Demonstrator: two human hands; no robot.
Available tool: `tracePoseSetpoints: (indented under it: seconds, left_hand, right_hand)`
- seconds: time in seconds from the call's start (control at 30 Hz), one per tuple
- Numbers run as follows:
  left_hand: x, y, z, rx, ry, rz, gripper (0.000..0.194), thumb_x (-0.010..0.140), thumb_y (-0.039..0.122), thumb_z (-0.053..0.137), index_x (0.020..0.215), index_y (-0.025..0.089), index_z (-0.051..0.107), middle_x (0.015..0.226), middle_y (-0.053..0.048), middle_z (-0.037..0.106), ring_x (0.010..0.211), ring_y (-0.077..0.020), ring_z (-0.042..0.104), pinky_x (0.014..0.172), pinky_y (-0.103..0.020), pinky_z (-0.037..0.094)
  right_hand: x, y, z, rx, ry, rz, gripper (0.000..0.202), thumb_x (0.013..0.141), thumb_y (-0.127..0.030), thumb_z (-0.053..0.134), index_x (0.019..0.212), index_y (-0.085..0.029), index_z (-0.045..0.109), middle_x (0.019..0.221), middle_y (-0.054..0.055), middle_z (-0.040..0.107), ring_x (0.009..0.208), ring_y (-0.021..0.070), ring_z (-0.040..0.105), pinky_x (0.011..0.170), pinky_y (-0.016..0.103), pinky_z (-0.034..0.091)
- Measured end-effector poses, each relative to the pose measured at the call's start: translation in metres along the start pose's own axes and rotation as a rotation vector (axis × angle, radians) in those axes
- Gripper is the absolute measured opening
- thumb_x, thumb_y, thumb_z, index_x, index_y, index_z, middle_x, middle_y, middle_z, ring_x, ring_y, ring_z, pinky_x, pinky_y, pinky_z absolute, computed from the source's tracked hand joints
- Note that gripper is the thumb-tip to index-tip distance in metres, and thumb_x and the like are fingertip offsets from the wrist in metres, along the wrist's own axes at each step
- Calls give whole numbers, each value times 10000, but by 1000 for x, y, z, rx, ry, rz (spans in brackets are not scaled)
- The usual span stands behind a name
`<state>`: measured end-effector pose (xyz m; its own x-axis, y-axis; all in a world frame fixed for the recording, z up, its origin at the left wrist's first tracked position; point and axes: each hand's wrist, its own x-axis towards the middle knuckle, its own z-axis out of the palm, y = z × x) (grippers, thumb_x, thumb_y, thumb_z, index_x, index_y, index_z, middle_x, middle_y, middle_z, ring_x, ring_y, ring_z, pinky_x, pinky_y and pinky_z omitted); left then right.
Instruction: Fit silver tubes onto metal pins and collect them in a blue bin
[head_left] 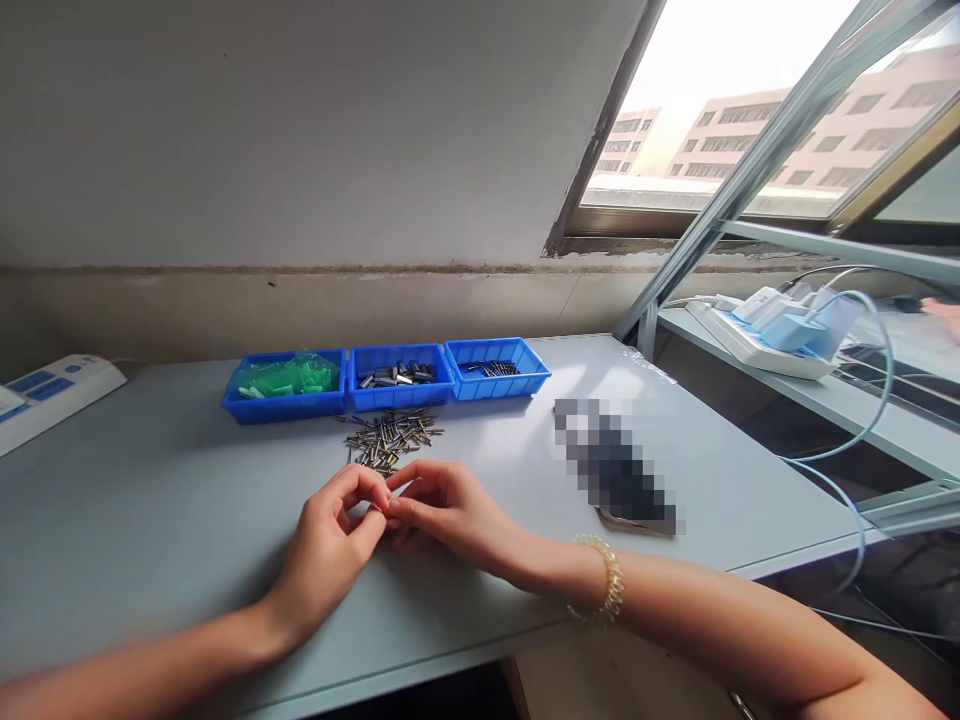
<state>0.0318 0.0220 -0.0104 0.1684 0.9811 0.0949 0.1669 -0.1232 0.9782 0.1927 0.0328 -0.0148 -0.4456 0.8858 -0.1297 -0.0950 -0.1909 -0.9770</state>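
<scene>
Metal pins (394,436) lie heaped on the grey table (187,500) in the head view, in front of the middle blue tray (401,399). Left hand (334,540) and right hand (459,515) meet at the fingertips near the heap, each pinched nearly closed; whether either grips a pin cannot be told
</scene>
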Motion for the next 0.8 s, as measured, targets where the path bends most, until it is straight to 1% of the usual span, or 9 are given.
tracePoseSetpoints:
  seconds: [0.13, 0.2, 0.3, 0.37, 0.47, 0.57, 0.63, 0.67, 0.8]
  left_hand:
    - [1, 3, -3, -52, -26, -7, 124, 777, 179, 559, 663, 213, 523, 725, 34, 548, 721, -135, 563, 693, -234, 492]
    - [-1, 4, -3, -79, -33, 3, 116, 775, 170, 550, 677, 219, 513, 759, 31, 550, 767, -138, 585, 738, -244, 516]
    - [-5, 6, -5, -113, -44, 41, 112, 763, 137, 547, 708, 231, 519, 837, 23, 570, 876, -149, 593, 827, -262, 530]
    - [-7, 7, -8, -114, -12, 101, 129, 776, 120, 553, 762, 248, 546, 896, 26, 573, 940, -151, 578, 894, -280, 521]
    - [-7, 7, -14, -40, 57, 134, 157, 800, 130, 600, 860, 276, 598, 916, 34, 579, 916, -145, 580, 864, -259, 530]
    - [-6, 8, -16, 23, 26, 25, 105, 790, 201, 667, 875, 260, 655, 822, 28, 626, 786, -149, 607, 732, -240, 541]
    - [-7, 9, -16, 14, -13, -56, 39, 783, 252, 690, 815, 229, 691, 741, 17, 642, 719, -155, 609, 697, -253, 534]
    - [-8, 9, -14, -9, -30, -88, 54, 777, 271, 702, 784, 217, 704, 715, 13, 646, 704, -158, 608, 693, -258, 529]
    - [-11, 10, -8, -217, -169, -160, 139, 762, 326, 753, 766, 195, 703, 713, 2, 664, 723, -166, 613, 710, -262, 513]
  right_hand:
    - [1, 1, -3, 32, 11, 12, 443, 593, -416, 865, 900, -154, 682, 768, 37, 728, 705, 166, 695, 678, 302, 553]
    - [2, 3, -3, 34, 38, -6, 411, 569, -359, 879, 868, -162, 678, 768, 31, 733, 729, 174, 701, 691, 304, 548]
    - [1, 3, -5, 28, 92, -39, 344, 595, -305, 864, 842, -171, 668, 736, 13, 720, 697, 164, 692, 660, 289, 537]
    - [0, 0, -7, 32, 128, -60, 330, 615, -307, 853, 847, -176, 659, 719, 0, 707, 672, 153, 685, 648, 285, 536]
    - [-4, -6, -9, 48, 176, -114, 309, 665, -335, 824, 868, -189, 643, 727, -8, 703, 695, 147, 688, 703, 302, 551]
    - [-10, -9, -7, 3, 217, -223, 251, 712, -320, 795, 873, -198, 645, 763, 0, 703, 725, 148, 680, 710, 306, 558]
    - [-14, -9, -3, -54, 241, -309, 184, 749, -283, 766, 874, -204, 656, 798, 5, 697, 745, 145, 670, 692, 295, 558]
    - [-16, -8, -1, -73, 235, -354, 151, 774, -261, 744, 889, -208, 660, 820, 7, 694, 760, 144, 667, 695, 292, 558]
    - [-22, -8, 8, -168, 54, -575, 135, 840, -171, 675, 968, -211, 672, 814, 9, 680, 734, 131, 626, 697, 289, 537]
